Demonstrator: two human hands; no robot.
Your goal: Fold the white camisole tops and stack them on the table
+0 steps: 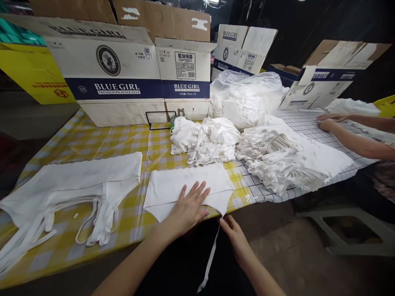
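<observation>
Clock centre: a white cloth piece (166,191) is spread flat near the front edge of the surface (129,220); all hours are counted from it, twelve being away from the wearer.
Left hand (189,207): set palm down at six o'clock on the cloth piece, fingers spread, nothing grasped.
Right hand (233,231): placed between four and five o'clock, just beyond the surface's edge; the strap is pinched between thumb and fingertips close to the cloth corner.
Strap (211,257): hung below the surface's edge, between five and six o'clock.
Strapped cloths (77,174): laid in a layered group at nine o'clock, straps trailed toward the front edge.
Crumpled pile (212,139): heaped just beyond, at one o'clock.
Layered stack (296,162): fanned out between two and three o'clock.
Clear plastic bag (247,96): filled with white material, farther off at one o'clock.
Blue Girl carton (117,65): stood with flaps raised at eleven o'clock.
Co-worker's hands (331,121): seen well apart, at two o'clock.
</observation>
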